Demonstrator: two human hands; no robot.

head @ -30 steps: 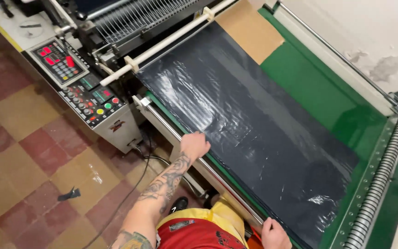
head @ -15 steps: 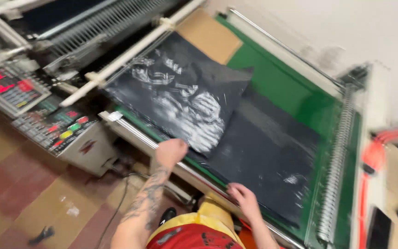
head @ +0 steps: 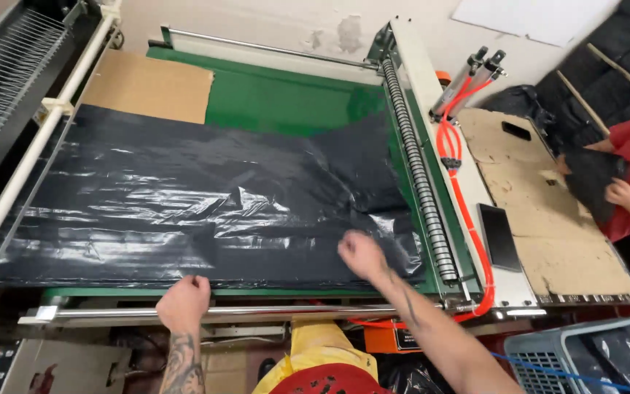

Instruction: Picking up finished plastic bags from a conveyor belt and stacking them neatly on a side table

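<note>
— Where did the black sheet (head: 184, 211) lie?

— Flat on the green bed (head: 278, 98) of the machine, wrinkled, its near edge along the front rail (head: 257, 311). A brown card (head: 147, 86) lay at the far left corner, partly under it.

— And the hands?

— The left hand (head: 184, 303) was curled at the near edge, fingers bent, pinching the sheet as far as I could tell. The right hand (head: 362, 255) lay on the sheet near its right end, fingers pressed together; whether it gripped the plastic, I could not tell.

— Anything beside it?

— A ribbed roller (head: 417, 175) ran along the right side, orange hoses (head: 452, 146) next to it, and a dark phone (head: 499, 237) on a board. Another person's hand (head: 625, 195) held dark material at far right.
</note>
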